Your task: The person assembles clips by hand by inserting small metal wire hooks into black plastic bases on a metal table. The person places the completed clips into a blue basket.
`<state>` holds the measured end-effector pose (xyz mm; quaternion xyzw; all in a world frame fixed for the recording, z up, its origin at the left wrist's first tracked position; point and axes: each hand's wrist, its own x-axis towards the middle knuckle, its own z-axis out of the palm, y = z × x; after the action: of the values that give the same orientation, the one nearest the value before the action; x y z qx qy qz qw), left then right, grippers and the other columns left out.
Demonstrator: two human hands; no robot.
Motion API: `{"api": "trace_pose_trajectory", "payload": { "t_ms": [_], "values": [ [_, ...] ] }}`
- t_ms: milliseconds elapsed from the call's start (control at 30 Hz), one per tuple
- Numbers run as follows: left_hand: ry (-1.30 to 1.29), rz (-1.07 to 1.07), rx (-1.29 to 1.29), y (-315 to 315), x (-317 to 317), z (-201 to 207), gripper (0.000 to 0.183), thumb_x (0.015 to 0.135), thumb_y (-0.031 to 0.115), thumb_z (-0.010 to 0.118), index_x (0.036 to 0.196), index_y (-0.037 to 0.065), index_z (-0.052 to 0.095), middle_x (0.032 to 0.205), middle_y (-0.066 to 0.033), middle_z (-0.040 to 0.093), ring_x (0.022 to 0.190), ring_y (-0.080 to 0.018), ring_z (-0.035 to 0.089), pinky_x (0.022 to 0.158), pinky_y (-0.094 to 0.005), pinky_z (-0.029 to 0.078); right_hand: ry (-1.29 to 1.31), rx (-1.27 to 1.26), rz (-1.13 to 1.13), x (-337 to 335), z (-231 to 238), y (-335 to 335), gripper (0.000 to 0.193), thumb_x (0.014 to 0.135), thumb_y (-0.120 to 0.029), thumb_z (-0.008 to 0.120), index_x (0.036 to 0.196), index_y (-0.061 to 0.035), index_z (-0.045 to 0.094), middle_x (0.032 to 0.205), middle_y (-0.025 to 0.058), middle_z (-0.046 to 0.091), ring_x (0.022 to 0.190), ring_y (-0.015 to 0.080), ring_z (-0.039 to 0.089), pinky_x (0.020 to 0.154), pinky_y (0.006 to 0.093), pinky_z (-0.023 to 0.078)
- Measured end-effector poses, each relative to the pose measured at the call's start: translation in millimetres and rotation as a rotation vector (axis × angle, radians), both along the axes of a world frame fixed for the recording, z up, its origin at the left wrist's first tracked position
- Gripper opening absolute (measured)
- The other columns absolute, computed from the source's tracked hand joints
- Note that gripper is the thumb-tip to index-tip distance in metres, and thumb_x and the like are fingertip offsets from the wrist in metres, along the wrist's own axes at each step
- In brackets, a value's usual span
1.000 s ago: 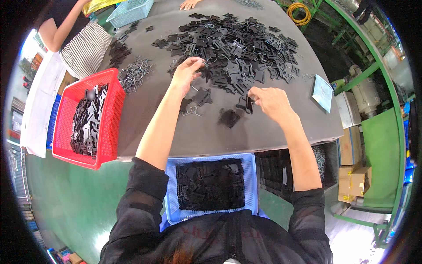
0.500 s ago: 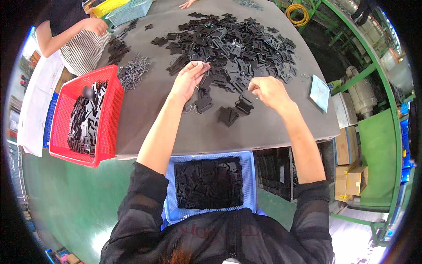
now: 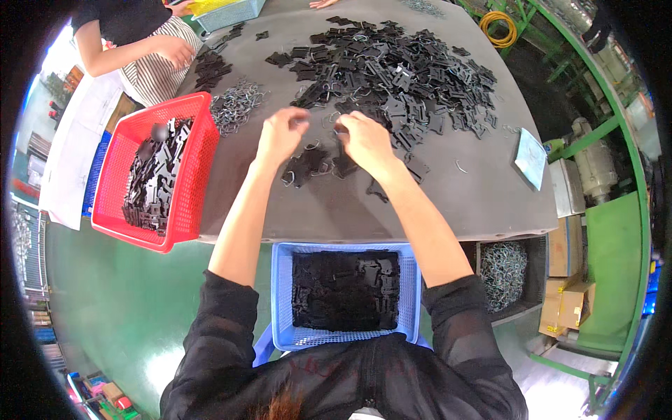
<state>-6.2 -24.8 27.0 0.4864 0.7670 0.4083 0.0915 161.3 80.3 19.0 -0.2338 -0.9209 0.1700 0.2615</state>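
My left hand is raised over the table with its fingers curled and smeared by motion; whether it holds anything cannot be made out. Close beside it, my right hand bends its fingers round a dark flat piece, mostly hidden by the fingers. Just below both hands lie a few black flat slotted pieces with bent wire hooks among them. Beyond spreads a large heap of the same black pieces, mixed with shiny wire hooks. One loose hook lies alone to the right.
A red basket of black pieces stands left, near a wire hook pile. A blue basket of black pieces sits before me. A hook-filled crate is below the table's right side. A co-worker's hand shows far left.
My right hand has moved left, close to my left hand, which has come lower and nearer me. A loose wire hook now lies on the right of the table. The view has shifted slightly.
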Motion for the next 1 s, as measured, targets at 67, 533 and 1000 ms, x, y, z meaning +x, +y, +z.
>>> {"api": "trace_pose_trajectory", "payload": {
  "t_ms": [67,533,1000],
  "values": [
    [0.019,-0.091,-0.045,-12,6,-7,0.019,0.077,0.015,0.068,0.094,0.005,0.069,0.094,-0.0122,0.068,0.081,-0.0237,0.066,0.075,-0.0343,0.051,-0.049,0.031,-0.074,-21,-11,-1,0.016,0.08,-0.009,0.057,0.094,-0.0102,0.064,0.093,0.0104,0.063,0.087,0.0306,0.063,0.073,0.0416,0.051],
    [-0.029,-0.048,0.285,-43,23,17,0.009,0.08,0.011,0.068,0.086,0.004,0.07,0.078,-0.0095,0.067,0.066,-0.0213,0.062,0.06,-0.0302,0.048,0.469,-1.029,-0.188,67,31,49,0.02,0.078,-0.008,0.066,0.098,-0.0031,0.063,0.077,0.0011,0.062,0.062,0.0084,0.06,0.056,0.0219,0.05],
    [0.345,-0.169,-0.265,29,48,41,0.021,0.08,0.018,0.059,0.095,0.005,0.066,0.091,-0.0167,0.067,0.082,-0.0323,0.066,0.078,-0.041,0.051,0.075,-0.293,-0.133,63,2,-19,0.022,0.074,-0.007,0.069,0.096,-0.0073,0.065,0.095,0.0108,0.061,0.091,0.0269,0.06,0.08,0.0363,0.049]
  ]
}}
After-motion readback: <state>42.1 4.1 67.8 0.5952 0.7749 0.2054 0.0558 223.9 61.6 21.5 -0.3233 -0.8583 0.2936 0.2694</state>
